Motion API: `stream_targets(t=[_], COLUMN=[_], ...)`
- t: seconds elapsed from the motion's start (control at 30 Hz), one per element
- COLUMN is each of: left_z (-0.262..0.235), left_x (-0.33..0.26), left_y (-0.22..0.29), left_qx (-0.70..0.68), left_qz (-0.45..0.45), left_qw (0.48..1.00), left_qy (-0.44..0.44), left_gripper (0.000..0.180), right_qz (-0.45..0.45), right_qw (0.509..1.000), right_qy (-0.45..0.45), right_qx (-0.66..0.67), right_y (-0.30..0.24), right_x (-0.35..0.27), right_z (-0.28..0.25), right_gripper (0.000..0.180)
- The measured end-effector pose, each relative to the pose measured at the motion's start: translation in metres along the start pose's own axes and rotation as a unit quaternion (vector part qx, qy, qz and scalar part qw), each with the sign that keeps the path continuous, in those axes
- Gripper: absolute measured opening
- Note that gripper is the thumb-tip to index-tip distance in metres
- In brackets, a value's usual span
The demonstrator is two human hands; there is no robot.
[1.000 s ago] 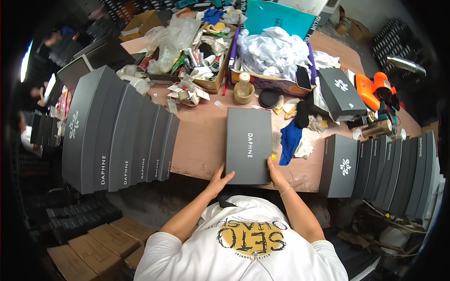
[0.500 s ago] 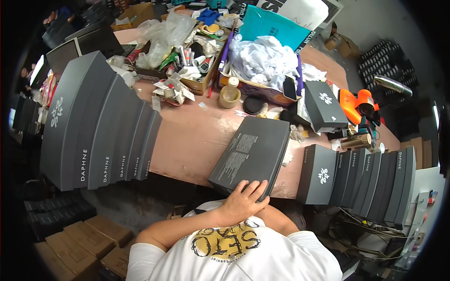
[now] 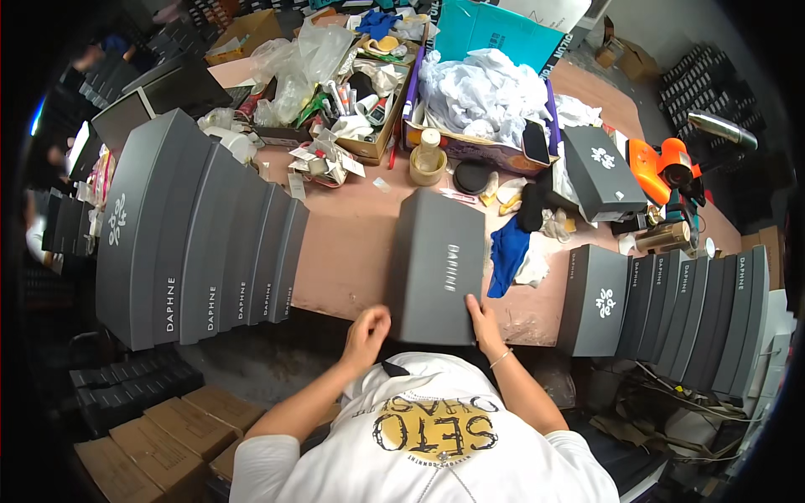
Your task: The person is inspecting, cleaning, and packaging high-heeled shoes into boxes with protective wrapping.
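Note:
A dark grey shoe box (image 3: 440,251) is in front of me at the table's near edge, its face with light lettering turned upward. My right hand (image 3: 486,327) grips its near right side, the thumb lying along the edge and the other fingers mostly hidden behind the box. Just off the near left corner is my left hand (image 3: 367,335), its fingers curled in with nothing visible in them. A narrow gap seems to separate it from the box. Beside the box's right side lie a blue cloth (image 3: 508,256) and a crumpled white cloth (image 3: 533,268).
Rows of grey shoe boxes stand at left (image 3: 151,243) and right (image 3: 595,306). Beyond are a carton of crumpled white paper (image 3: 482,96), a phone (image 3: 535,142), a small bottle in a tape roll (image 3: 428,159), another grey box (image 3: 604,172) and an orange tool (image 3: 662,168).
The box has turned over from its printed-text face to the lettered one. My left hand has left its near edge and moved left. My right hand and the blue cloth have come into sight.

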State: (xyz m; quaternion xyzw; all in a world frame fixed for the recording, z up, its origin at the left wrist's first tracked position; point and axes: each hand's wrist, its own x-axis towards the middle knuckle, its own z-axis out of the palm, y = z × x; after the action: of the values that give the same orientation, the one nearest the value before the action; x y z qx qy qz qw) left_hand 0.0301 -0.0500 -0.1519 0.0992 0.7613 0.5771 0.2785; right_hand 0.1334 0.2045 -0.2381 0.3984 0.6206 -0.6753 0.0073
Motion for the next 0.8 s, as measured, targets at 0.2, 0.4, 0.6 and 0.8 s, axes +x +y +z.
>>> stream_targets(t=[0.2,0.4,0.6,0.8], left_z=[0.014,-0.011,-0.093,-0.124], left_x=[0.090,0.089,0.084,0.084], left_y=[-0.053,-0.009,-0.007,0.021], left_qx=[-0.195,-0.196,-0.259,0.297], left_qz=[-0.278,-0.168,-0.055,0.123], left_qw=[0.938,0.957,0.964,0.905], left_qy=[-0.062,-0.134,-0.021,0.278], left_gripper=[0.064,0.067,0.086,0.056], right_qz=[0.073,0.015,-0.291,-0.318], right_qw=[0.994,0.941,0.824,0.868], right_qy=[-0.082,-0.050,-0.341,-0.028], right_qx=[-0.016,0.335,-0.345,-0.382], right_y=[-0.036,-0.143,-0.118,-0.109], right_x=[0.024,-0.031,-0.067,-0.002], right_z=[-0.027,-0.018,0.082,0.015], right_gripper=[0.040,0.045,0.081,0.055])
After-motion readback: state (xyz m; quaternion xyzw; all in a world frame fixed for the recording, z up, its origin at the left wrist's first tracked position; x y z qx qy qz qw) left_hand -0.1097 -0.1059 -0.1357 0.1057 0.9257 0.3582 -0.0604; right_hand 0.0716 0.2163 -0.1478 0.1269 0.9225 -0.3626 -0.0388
